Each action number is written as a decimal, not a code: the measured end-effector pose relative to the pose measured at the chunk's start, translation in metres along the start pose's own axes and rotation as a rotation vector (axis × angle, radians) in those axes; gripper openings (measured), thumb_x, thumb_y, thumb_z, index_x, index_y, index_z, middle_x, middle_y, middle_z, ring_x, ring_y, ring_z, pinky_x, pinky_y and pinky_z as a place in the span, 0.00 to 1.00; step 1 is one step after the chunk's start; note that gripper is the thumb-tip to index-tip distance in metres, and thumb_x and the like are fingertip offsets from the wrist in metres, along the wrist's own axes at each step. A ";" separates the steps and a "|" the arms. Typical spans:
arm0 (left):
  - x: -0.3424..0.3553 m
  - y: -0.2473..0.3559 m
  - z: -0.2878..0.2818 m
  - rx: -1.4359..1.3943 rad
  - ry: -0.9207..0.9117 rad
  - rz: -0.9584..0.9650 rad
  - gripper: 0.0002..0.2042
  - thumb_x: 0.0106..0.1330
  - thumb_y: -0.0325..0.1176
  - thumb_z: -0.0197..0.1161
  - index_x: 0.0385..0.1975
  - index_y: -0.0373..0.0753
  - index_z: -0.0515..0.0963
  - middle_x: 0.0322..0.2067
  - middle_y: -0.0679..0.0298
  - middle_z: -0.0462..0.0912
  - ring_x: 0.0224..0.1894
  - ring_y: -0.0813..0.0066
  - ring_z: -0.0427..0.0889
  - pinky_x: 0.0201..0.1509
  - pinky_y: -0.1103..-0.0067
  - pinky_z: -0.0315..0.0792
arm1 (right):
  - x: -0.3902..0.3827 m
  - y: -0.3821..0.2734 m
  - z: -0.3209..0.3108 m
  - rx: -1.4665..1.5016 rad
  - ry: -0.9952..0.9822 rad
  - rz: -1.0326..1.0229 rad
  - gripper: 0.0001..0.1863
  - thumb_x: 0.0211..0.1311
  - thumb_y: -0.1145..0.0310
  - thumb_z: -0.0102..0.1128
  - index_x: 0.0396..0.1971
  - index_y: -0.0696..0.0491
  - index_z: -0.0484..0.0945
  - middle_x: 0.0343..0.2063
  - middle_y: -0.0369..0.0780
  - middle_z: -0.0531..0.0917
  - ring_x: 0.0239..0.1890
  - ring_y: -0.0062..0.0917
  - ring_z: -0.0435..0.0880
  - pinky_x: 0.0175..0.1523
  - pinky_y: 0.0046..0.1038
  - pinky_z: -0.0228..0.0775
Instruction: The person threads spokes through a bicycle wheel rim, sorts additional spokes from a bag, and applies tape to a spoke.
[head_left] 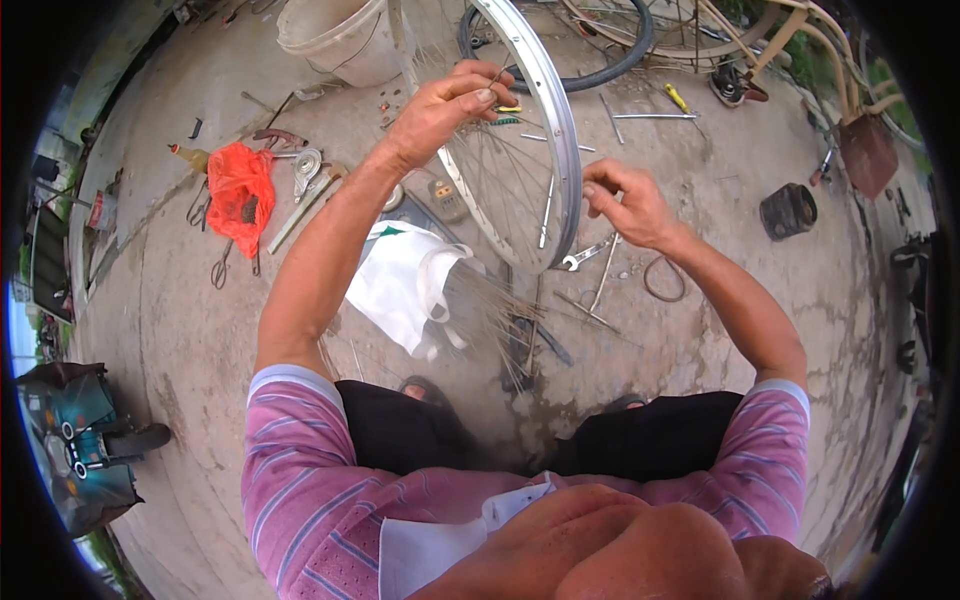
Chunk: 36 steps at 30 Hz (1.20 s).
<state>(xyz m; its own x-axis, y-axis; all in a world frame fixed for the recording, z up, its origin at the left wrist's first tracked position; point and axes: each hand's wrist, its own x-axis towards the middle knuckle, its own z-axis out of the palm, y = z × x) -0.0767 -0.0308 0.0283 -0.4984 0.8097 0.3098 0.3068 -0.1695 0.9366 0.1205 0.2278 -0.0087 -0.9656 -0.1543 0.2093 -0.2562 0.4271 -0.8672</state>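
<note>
A silver bicycle wheel rim (545, 95) stands upright before me, with thin spokes crossing inside it. My left hand (445, 112) reaches in at the rim's left side, its fingers pinched on a thin wire spoke (497, 76). At the rim's right edge is my right hand (630, 205), fingers curled and thumb pressed to them; anything between the tips is too small to make out. Below the wheel a bundle of loose spokes (490, 300) sticks out of a white cloth bag (395, 285) on the ground. An open-ended wrench (588, 255) lies just beyond the rim's lower edge.
A dirty white bucket (345, 40) and a black tyre (610, 75) stand at the back. An orange plastic bag (240, 190) lies left, a yellow-handled screwdriver (676, 97) right. Farther right are a black can (788, 212) and a tan bicycle frame (800, 40). Several tools are scattered around.
</note>
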 end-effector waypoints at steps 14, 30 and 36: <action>0.001 0.005 0.021 0.332 -0.058 0.069 0.17 0.75 0.44 0.56 0.48 0.39 0.86 0.62 0.62 0.70 0.62 0.67 0.74 0.62 0.72 0.73 | 0.032 -0.096 -0.031 -0.225 0.309 -0.310 0.13 0.64 0.76 0.62 0.47 0.56 0.85 0.34 0.37 0.83 0.33 0.21 0.82 0.39 0.24 0.75; 0.004 0.007 0.041 0.638 -0.057 0.230 0.14 0.75 0.39 0.58 0.47 0.36 0.84 0.55 0.60 0.73 0.57 0.67 0.75 0.60 0.74 0.72 | 0.040 -0.097 -0.020 -0.617 0.458 -0.495 0.10 0.59 0.79 0.68 0.41 0.55 0.86 0.34 0.36 0.84 0.32 0.21 0.85 0.31 0.21 0.76; 0.006 0.008 0.047 0.708 -0.054 0.292 0.12 0.75 0.36 0.58 0.45 0.34 0.84 0.51 0.60 0.74 0.55 0.67 0.76 0.58 0.74 0.72 | 0.038 -0.102 -0.016 -0.532 0.453 -0.467 0.11 0.58 0.80 0.69 0.41 0.55 0.86 0.34 0.37 0.83 0.31 0.22 0.83 0.31 0.22 0.77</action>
<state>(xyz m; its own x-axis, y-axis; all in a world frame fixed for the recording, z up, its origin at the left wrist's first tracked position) -0.0394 -0.0010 0.0297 -0.2825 0.8169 0.5028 0.8751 0.0047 0.4839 0.1096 0.1931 0.0951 -0.6503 -0.0955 0.7536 -0.5111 0.7890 -0.3410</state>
